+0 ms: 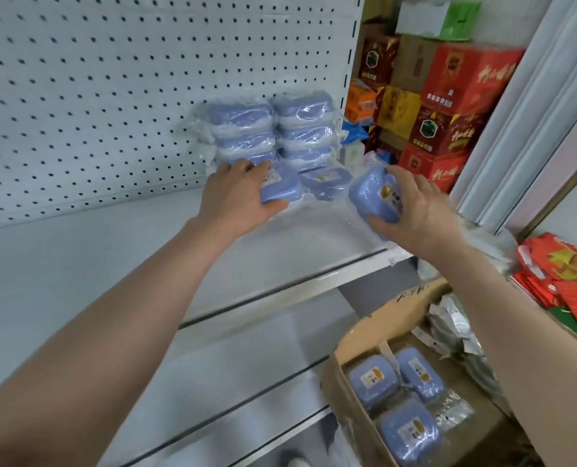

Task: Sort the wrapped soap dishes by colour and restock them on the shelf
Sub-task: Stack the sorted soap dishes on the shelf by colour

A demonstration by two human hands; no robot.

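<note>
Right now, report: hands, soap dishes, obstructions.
Left hand grips one blue dish on the shelf. Right hand holds a second blue dish. Third dish lies between them, stacks behind.

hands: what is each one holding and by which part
The left hand grips a blue soap dish by its left end, on the shelf. The right hand grips a second dish by its right side.

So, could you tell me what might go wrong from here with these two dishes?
The right hand holds its tilted dish near the right end of the shelf; a loose grip on the slick wrap could drop it toward the cardboard box below.
The left hand holds a second dish close before the left stack; a push might topple it.
</note>
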